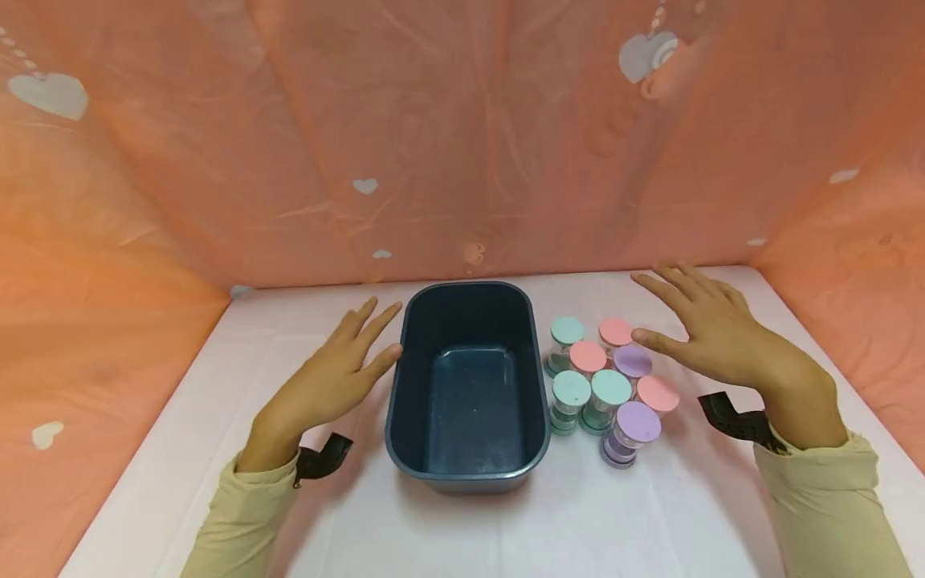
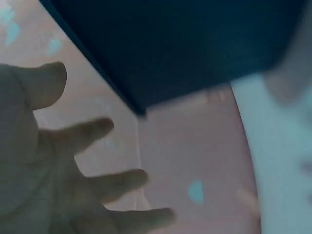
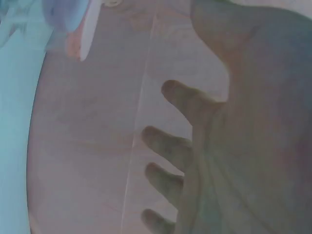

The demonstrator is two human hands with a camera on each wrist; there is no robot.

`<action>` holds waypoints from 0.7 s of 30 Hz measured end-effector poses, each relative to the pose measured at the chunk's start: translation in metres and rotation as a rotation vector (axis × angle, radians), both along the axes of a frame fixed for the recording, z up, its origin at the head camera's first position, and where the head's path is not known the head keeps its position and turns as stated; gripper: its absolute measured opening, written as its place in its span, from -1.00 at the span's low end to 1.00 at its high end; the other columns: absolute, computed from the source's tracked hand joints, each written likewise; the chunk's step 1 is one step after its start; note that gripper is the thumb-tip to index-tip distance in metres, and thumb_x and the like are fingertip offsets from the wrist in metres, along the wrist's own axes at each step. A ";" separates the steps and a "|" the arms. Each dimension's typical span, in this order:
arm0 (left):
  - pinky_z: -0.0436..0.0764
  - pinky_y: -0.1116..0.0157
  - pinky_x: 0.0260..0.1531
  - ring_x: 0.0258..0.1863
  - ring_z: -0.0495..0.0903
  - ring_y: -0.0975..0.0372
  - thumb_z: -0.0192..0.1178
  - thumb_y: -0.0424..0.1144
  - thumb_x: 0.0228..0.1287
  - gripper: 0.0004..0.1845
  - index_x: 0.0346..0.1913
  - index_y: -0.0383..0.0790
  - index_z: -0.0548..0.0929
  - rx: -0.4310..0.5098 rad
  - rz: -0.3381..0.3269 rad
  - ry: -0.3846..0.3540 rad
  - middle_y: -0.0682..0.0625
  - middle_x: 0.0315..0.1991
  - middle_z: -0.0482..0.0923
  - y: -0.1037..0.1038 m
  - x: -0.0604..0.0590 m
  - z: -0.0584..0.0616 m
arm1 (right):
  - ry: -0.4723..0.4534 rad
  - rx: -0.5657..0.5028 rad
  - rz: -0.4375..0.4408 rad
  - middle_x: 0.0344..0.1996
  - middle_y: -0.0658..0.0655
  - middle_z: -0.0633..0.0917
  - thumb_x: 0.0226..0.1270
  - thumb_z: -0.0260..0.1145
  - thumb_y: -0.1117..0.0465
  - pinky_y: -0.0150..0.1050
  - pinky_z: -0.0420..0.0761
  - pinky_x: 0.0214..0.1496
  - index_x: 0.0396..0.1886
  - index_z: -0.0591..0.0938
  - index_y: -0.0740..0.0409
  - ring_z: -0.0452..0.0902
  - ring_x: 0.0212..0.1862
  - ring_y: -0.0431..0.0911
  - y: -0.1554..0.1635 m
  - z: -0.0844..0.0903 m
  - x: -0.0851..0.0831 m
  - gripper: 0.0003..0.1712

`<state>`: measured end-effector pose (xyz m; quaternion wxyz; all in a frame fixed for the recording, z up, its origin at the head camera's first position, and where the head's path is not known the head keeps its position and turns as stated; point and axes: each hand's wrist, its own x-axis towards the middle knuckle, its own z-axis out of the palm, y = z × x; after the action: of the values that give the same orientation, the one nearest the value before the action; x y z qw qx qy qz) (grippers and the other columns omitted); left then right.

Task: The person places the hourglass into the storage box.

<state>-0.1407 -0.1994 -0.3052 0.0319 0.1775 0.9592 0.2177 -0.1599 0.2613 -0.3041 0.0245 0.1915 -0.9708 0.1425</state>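
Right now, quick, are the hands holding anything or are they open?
Left hand: open, holding nothing, by the dark tub.
Right hand: open, holding nothing, near the pastel-topped pieces.

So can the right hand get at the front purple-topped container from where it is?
Probably yes: the right hand holds nothing, and the front purple-topped container stands foremost of the containers, with nothing visible blocking its near side.

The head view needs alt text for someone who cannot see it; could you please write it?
A person's left grip and right grip, both empty, flank a dark blue tub and eight apparent sand timers with teal, pink or purple caps, on a white tabletop before a heart-patterned orange sheet.
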 end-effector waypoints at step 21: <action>0.69 -0.12 -0.18 0.51 0.01 -0.33 -0.02 -0.09 0.57 -0.24 0.56 0.43 -0.23 0.762 -0.078 -0.690 -0.27 0.60 -0.33 0.001 0.039 -0.029 | -0.071 -0.059 0.290 0.05 -0.36 0.63 0.23 0.42 -0.14 -0.49 0.47 0.08 0.22 0.53 -0.41 0.53 0.11 -0.41 0.026 -0.007 0.034 -0.46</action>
<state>-0.1016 -0.1986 -0.3344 0.2874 0.1298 0.7381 0.5964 -0.1255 0.2869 -0.3113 -0.0250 0.3237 -0.9286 0.1796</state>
